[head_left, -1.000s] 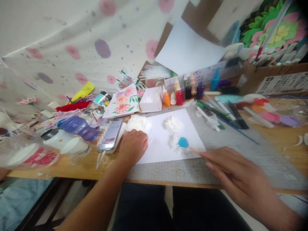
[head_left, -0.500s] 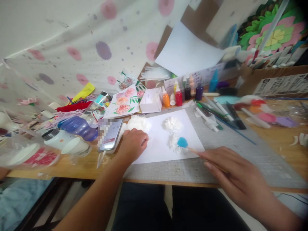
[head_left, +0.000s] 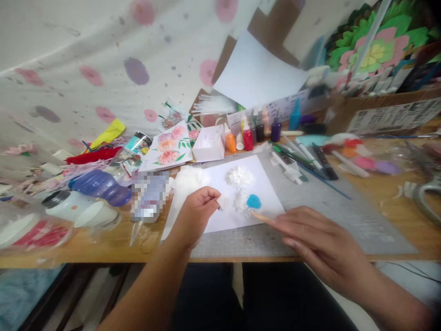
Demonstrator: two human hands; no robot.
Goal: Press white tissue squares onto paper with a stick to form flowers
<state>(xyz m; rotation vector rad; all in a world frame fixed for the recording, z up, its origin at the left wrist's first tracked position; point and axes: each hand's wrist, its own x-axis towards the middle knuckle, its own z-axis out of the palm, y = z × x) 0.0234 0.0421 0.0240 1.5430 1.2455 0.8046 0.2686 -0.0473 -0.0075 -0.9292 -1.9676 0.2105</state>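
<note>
A sheet of white paper [head_left: 275,207] lies on a grey cutting mat [head_left: 344,220]. Two ruffled white clusters [head_left: 239,176] rest on the sheet, and a bright blue patch [head_left: 254,201] sits by the nearer one. My right hand [head_left: 317,239] holds a flat wooden stick [head_left: 261,217], its tip at the nearer cluster just below the blue. Between thumb and fingers, my left hand [head_left: 200,211] pinches a small white piece [head_left: 224,202], paper or cotton, I cannot tell which. Behind that hand is a fluffy white heap [head_left: 190,178].
Small paint bottles [head_left: 247,138] stand along the back beside a white box [head_left: 209,143] and a flower picture [head_left: 168,149]. Pens [head_left: 308,154] lie right of the paper. A phone [head_left: 149,195], cup [head_left: 98,212] and blue bottle [head_left: 103,184] are at left.
My left hand has come away from the white heap, toward the clusters, with a small white piece now showing in its fingers. The stick's tip has moved slightly left. The view has shifted.
</note>
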